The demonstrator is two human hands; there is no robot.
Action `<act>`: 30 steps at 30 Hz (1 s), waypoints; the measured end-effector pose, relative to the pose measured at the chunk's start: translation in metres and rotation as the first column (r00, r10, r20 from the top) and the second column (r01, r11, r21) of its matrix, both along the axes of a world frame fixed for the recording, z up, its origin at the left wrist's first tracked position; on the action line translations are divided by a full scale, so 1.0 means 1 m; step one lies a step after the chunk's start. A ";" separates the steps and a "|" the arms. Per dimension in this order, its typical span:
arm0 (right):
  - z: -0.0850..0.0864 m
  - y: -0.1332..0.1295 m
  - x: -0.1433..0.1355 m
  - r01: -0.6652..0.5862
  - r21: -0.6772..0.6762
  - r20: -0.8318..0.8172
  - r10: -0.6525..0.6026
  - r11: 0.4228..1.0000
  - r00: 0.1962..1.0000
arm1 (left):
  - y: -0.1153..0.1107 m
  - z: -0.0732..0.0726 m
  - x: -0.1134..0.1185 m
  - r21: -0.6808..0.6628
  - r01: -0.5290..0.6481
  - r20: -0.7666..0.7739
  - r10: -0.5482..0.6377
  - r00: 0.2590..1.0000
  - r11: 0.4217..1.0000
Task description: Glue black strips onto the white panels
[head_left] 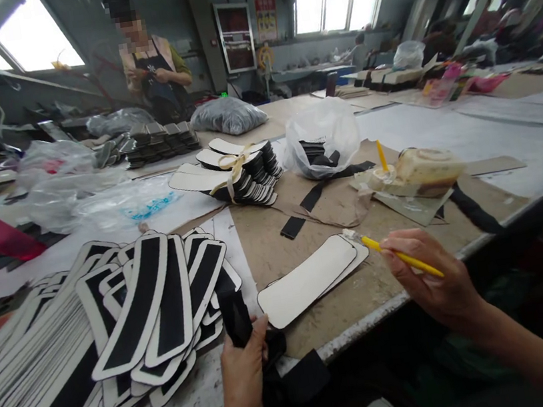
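My right hand (425, 269) is closed round a yellow-handled brush (403, 256), its pale tip at the right end of a white curved piece (307, 279). A second white piece lies partly under that one. At the near left end of the piece, my left hand (247, 368) grips black strips (237, 316) between thumb and fingers. To the left spreads a big pile of white pieces with black centres (137, 303). A glue-stained container (423, 172) sits beyond my right hand, with another yellow handle (382, 155) standing beside it.
Tied bundles of white pieces (246, 166) and a plastic bag with black strips (323, 139) stand farther back. A black strip (303, 211) lies on brown paper. Left are clear plastic bags (57, 186). The table's edge (368, 318) runs near me. A person (155, 71) stands behind.
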State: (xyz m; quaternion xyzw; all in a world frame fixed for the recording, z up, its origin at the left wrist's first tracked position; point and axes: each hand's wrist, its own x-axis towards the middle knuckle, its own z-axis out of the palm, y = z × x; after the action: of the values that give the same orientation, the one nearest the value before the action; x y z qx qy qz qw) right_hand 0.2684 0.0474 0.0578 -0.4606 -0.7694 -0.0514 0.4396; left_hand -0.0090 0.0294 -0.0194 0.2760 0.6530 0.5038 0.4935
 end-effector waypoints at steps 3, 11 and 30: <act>0.015 -0.004 -0.008 -0.045 -0.063 -0.098 0.038 0.997 0.994 | -0.009 0.015 -0.001 -0.004 -0.060 0.005 0.060 0.998 0.998; 0.012 -0.011 -0.079 -0.456 -0.517 -0.357 0.301 0.725 0.884 | -0.036 0.065 0.015 0.082 0.119 0.227 -0.135 0.965 0.989; -0.004 -0.014 -0.103 -0.564 -0.627 -0.690 -0.047 0.537 0.722 | -0.048 0.062 0.037 0.071 0.272 0.260 -0.281 0.924 0.960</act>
State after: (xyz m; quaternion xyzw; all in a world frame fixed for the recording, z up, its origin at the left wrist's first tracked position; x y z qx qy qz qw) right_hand 0.1658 0.0334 0.0536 -0.4667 -0.5716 0.5328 0.4143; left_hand 0.0276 -0.0190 0.0426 0.3028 0.5267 0.4727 0.6384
